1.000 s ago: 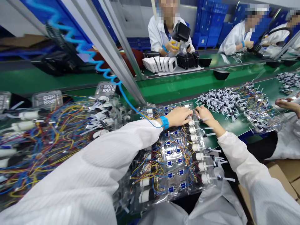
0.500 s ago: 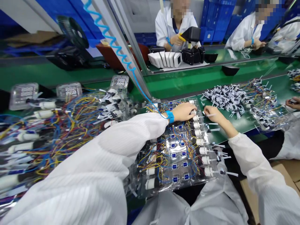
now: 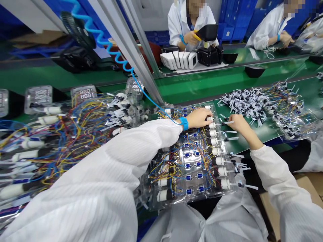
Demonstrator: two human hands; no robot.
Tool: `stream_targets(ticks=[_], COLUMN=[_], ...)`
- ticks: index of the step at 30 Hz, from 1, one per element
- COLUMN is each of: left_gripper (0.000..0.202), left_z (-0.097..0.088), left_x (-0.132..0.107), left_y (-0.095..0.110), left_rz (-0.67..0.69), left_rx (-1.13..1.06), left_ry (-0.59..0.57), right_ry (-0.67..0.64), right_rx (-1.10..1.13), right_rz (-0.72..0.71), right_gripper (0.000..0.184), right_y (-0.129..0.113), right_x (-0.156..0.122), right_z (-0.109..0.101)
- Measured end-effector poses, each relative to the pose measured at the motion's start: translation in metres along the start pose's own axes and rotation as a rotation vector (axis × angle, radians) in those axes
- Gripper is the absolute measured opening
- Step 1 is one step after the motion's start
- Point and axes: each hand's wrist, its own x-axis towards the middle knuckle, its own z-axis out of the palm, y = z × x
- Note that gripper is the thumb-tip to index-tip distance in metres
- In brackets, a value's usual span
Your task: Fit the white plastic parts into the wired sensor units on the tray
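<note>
A clear plastic tray point(image 3: 191, 198) in front of me holds rows of small white cylinders point(image 3: 223, 184) with coloured wires and blue connectors. My left hand point(image 3: 199, 117), with a blue wrist strap point(image 3: 184, 123), rests curled on a white cylinder point(image 3: 212, 125) at the tray's far right corner. My right hand point(image 3: 236, 121) pinches a thin white strip point(image 3: 227, 123) and holds it against that cylinder's end. Similar strips stick out from the cylinders lower in the row.
A heap of loose white strips and wires point(image 3: 252, 102) lies on the green belt to the right. Trays of wired parts and digit displays point(image 3: 80, 94) crowd the left. Slanted metal posts point(image 3: 126, 43) rise ahead. Other people work across the belt beside white and black housings point(image 3: 191, 58).
My right hand has shifted slightly right and now holds a strip at the far cylinder. The left hand stays on the tray's far corner. The view has drifted a little.
</note>
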Motion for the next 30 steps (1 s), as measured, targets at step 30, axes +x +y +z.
stream_targets(ticks=[30], left_gripper=[0.039], left_z=[0.009], left_x=[-0.010], left_y=[0.001], left_rz=[-0.014], left_rx=[0.057], left_ry=[0.054], right_ry=[0.125], right_rx=[1.243], right_rz=[-0.191], right_gripper=[0.053], right_y=[-0.068], right_x=[0.002], right_z=[0.057])
